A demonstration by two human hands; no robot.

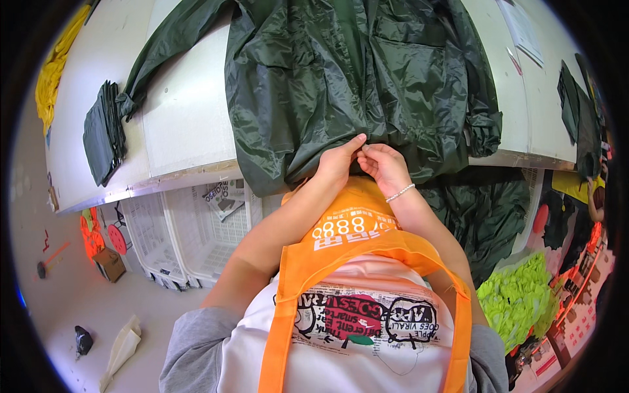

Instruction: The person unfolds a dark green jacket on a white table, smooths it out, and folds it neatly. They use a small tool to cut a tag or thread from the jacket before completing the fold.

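Head: jacket (311, 92) ahead, against hands (335, 164) (386, 165)

White digits and characters, upside down, on an orange apron (357, 219), black and dark red English lettering on a white shirt (363, 314), dark block letters on a sheet (224, 200) in a crate (175, 226), print too small to read on paper (522, 29).

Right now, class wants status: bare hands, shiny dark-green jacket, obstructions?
Left hand, right hand: gripping jacket at front hem. Spread across flat white table, hem overhanging. Nothing visibly blocking.
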